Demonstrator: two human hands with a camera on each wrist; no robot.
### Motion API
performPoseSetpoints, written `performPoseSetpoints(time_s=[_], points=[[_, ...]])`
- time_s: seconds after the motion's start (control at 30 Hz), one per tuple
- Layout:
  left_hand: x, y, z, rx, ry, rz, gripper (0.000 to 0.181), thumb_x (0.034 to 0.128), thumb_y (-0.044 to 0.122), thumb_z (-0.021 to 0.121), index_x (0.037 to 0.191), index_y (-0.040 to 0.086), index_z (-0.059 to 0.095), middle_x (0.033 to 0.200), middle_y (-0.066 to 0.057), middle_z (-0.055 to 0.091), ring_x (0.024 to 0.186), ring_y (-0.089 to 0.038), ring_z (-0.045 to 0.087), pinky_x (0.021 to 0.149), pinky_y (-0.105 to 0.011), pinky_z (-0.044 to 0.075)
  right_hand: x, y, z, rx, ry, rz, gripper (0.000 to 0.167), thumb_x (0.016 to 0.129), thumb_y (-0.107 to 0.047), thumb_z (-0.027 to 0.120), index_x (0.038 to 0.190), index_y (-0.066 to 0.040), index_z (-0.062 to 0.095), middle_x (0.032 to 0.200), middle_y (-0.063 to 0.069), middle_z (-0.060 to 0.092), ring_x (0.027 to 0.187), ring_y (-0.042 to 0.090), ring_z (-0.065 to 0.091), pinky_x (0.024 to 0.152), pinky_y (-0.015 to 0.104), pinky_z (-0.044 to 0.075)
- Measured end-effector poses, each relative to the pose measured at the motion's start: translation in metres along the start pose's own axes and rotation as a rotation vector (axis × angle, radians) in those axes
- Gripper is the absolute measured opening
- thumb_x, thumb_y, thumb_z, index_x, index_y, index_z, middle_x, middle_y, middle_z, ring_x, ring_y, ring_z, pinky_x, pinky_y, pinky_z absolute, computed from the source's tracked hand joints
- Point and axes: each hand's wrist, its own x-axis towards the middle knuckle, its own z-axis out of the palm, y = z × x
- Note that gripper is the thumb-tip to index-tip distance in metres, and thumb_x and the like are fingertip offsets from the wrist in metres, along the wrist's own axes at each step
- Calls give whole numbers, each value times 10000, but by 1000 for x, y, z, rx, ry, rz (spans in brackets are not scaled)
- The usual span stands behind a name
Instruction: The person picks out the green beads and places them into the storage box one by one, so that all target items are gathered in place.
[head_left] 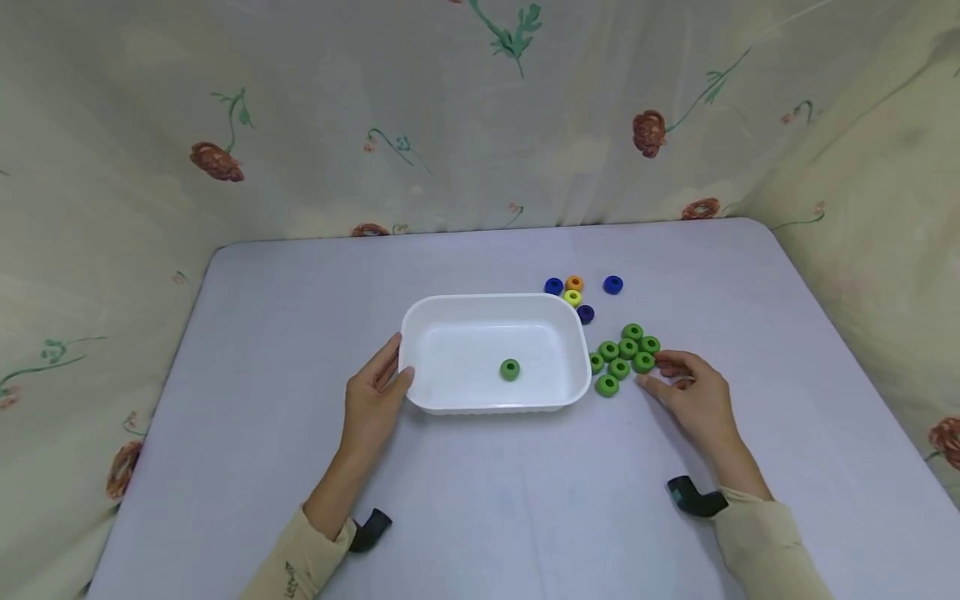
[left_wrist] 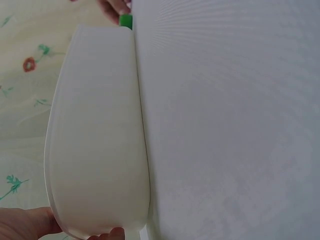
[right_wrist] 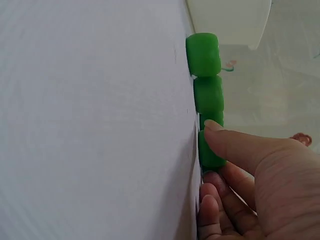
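Note:
A white tray sits on the table, with one green bead inside. My left hand grips the tray's left end, thumb at the rim and fingers against the side wall. Right of the tray lies a cluster of several green beads, with holes facing up. At the cluster's right edge, my right hand pinches a green bead between thumb and fingers. The right wrist view shows that thumb over the front of the bead, with other fingers curled at the table surface.
Behind the tray's right corner are blue beads, an orange bead and a yellow bead. Another blue bead lies apart to the right. A flowered cloth hangs behind the pale table.

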Motion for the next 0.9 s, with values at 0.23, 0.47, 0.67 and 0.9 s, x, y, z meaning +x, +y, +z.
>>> performPoseSetpoints(time_s=[0.23,0.47,0.67,0.9], points=[[0,1,0,0,0,-6,561,968,34,614,1502,122,465,1568,-11,453,1430,-145,476,1046,-110,471,3,4,6,15,38,-9,437,878,-224,781,1256,-39,660,1129,157,705,890,-7,526,703,48,415],[-1,1,0,-14,-6,-6,561,969,34,610,1504,117,461,1568,-19,452,1435,-165,474,1039,-106,474,6,0,14,-18,58,17,451,878,-259,780,1266,-61,661,1121,151,684,913,145,518,690,167,397],[0,0,-1,-9,-10,-7,562,970,38,608,1506,120,459,1567,-23,453,1430,-163,478,1032,-107,479,7,-1,15,-19,61,34,451,878,-262,780,1263,-60,659,1127,155,678,945,172,528,716,191,399],[0,1,-1,1,-17,10,558,977,50,604,1510,105,449,1568,-47,450,1434,-183,476,1043,-120,476,6,-5,12,6,67,35,446,867,-276,794,1227,-46,663,1091,147,680,946,162,538,734,194,413]])
